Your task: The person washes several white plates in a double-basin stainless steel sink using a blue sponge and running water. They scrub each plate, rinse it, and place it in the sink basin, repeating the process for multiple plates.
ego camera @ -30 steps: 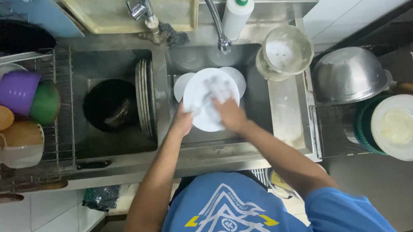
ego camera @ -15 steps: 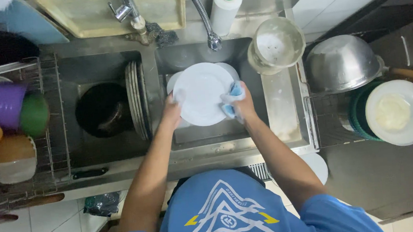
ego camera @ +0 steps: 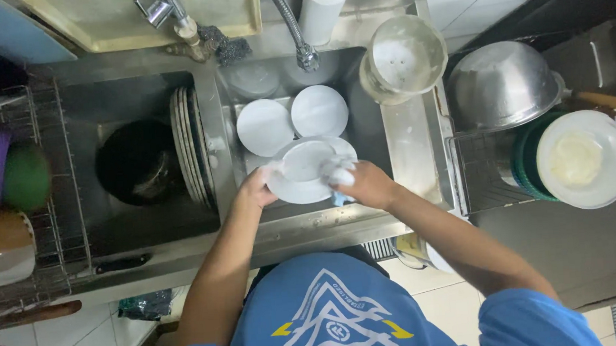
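Nearest to the camera is the person's blue shirt, and below it the floor of pale tiles. Beyond the shirt stands the steel double sink, which I use as landmark. Over its right basin the left hand holds a white plate by the left rim, fingers closed on the edge. The right hand is at the right rim of the plate, its fingers clamped on a blue cloth that is partly hidden and blurred with foam. Behind the plate, in the same basin, two smaller white plates lie side by side. In the left basin a dark pan sits beside a stack of plates standing on edge. Right of the sink are a metal bowl and a white lid. Left of the sink a wire rack carries coloured cups, cut off by the edge. At the back of the sink the tap and a soap bottle are cut off too.
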